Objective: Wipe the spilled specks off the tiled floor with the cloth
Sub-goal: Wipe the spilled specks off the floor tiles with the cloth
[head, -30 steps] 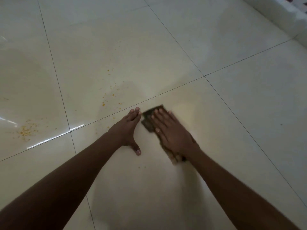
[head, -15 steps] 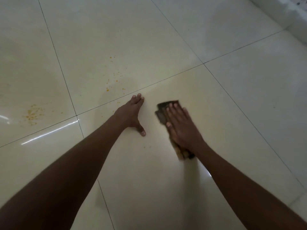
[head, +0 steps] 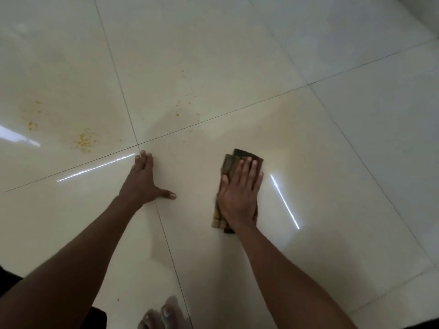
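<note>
Yellow specks [head: 83,140] lie unwiped on the tiled floor [head: 356,143], well left of the cloth [head: 247,155] my right hand [head: 240,198] presses flat-fingered, left hand [head: 142,184] braced open, so I judge most wiping remains.

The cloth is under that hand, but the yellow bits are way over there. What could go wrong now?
1. The cloth lies right of and nearer than the yellow specks, so wiping here may miss them; smaller specks lie further off.
2. The left hand presses flat on glossy floor tile; if it's wet, it might slip.
3. The right hand covers most of the folded cloth, so pushing could smear specks instead of lifting them.
</note>
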